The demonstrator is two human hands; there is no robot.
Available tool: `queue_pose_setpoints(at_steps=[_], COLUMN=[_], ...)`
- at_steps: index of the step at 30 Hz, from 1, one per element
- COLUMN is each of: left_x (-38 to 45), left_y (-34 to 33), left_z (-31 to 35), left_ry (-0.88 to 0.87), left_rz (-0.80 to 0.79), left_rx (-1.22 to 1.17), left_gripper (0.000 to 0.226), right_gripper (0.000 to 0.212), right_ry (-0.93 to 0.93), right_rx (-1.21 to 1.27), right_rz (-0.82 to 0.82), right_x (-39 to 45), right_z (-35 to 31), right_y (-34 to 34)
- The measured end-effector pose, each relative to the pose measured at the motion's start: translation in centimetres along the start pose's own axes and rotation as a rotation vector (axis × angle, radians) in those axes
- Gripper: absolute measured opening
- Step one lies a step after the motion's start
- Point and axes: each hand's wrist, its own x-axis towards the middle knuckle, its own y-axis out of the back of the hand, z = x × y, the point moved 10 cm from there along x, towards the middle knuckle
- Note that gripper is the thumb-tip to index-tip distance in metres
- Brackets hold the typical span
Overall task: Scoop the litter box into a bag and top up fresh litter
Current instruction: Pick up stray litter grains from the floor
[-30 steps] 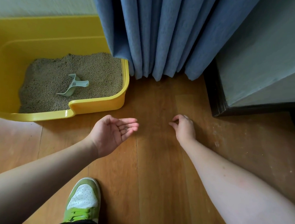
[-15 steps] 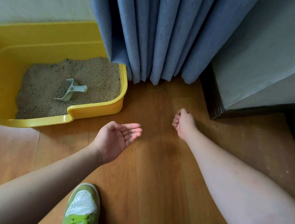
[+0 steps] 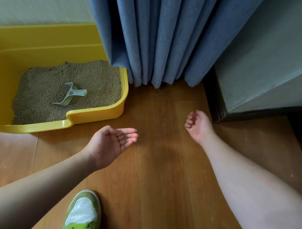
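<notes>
Left hand: we hold our left hand (image 3: 112, 143) palm up above the floor, fingers straight and together, with a few small grains (image 3: 125, 138) lying on them; it grips nothing.
Right hand: our right hand (image 3: 198, 126) hangs above the floor to the right, palm turned up, fingers curled inward; we cannot tell whether anything sits inside the curl.
Litter box: the yellow litter box (image 3: 96, 114) sits on the floor at the left against the wall, its near rim just beyond our left hand.
Litter: beige litter (image 3: 39, 94) covers the bottom of the box, heaped higher toward the back.
Scoop: a pale green scoop (image 3: 70, 95) lies on the litter near the middle of the box, handle pointing right, well apart from both hands.
Curtain: a blue curtain (image 3: 161, 39) hangs behind, its left fold draping over the box's far right corner.
Floor: wooden floor (image 3: 159, 187) lies under our arms.
Shoe: our green and white shoe (image 3: 82, 215) stands at the bottom edge, below our left forearm.
</notes>
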Motion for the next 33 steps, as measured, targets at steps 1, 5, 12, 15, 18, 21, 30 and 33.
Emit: queue_pose_setpoints(at_steps=[1, 5, 12, 15, 18, 21, 30, 33], left_x=[-0.1, -0.1, -0.2, -0.6, -1.3, -1.7, -2.3, -2.1], left_y=[0.1, 0.0, -3.5, -4.7, -5.0, -4.4, -2.7, -2.8], left_z=[0.1, 0.5, 1.6, 1.8, 1.6, 1.7, 2.1, 1.8], left_ry=[0.002, 0.009, 0.023, 0.032, 0.041, 0.039, 0.028, 0.038], left_rz=[0.004, 0.008, -0.103, -0.140, -0.150, -0.136, -0.102, -0.105], left_rx=[-0.003, -0.021, -0.053, -0.068, -0.049, -0.038, -0.040, -0.052], left_gripper=[0.051, 0.051, 0.055, 0.055, 0.056, 0.055, 0.054, 0.054], right_gripper=[0.030, 0.040, 0.025, 0.026, 0.030, 0.029, 0.031, 0.042], right_ry=[0.048, 0.333, 0.500, 0.511, 0.492, 0.462, 0.476, 0.365], right_rx=[-0.152, -1.001, -1.293, -1.275, -1.256, -1.231, -1.196, -0.950], right_rz=[0.054, 0.238, 0.263, 0.287, 0.308, 0.346, 0.386, 0.341], right_x=[0.0, -0.5, -0.1, -0.1, 0.3, 0.7, 0.1, 0.4], right_z=[-0.9, -4.8, -4.2, -4.3, -4.3, -4.2, -4.6, -5.1], right_y=[0.4, -0.3, -3.3, -3.8, -3.6, -3.4, -3.1, -1.5])
